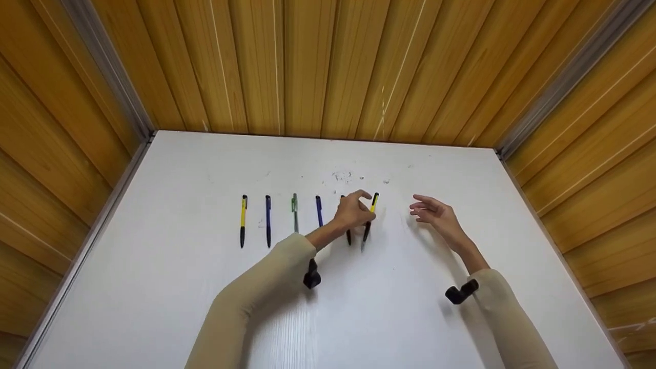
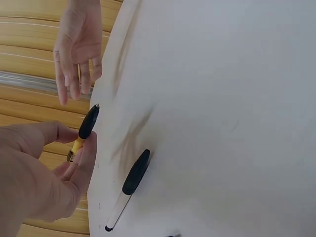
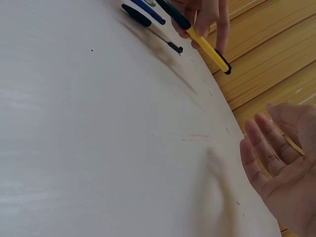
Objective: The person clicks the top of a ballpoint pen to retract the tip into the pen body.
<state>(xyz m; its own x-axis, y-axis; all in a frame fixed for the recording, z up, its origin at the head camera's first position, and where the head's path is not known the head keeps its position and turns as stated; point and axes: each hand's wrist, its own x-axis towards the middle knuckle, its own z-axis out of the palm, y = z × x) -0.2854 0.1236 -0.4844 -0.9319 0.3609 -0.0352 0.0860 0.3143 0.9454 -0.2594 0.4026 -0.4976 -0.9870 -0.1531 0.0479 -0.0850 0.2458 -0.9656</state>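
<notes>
Between thumb and fingers, my left hand (image 1: 353,211) pinches a yellow pen with a black grip (image 1: 373,204), tilted and lifted off the table, its shadow below. In the right wrist view the same yellow pen (image 3: 210,50) shows its full yellow barrel and black end. Under the left hand lies a clear-barrelled pen with a black grip (image 2: 136,173), partly hidden in the head view. My right hand (image 1: 435,215) hovers to the right with loosely bent fingers and nothing in them; the right wrist view shows its palm (image 3: 291,173).
Left of the hands, a row of pens lies on the white table (image 1: 410,307): a yellow-black pen (image 1: 243,220), a blue pen (image 1: 268,220), a green pen (image 1: 295,212) and another blue pen (image 1: 319,207), partly covered by the left arm. Wood-patterned walls (image 1: 307,66) stand around the table.
</notes>
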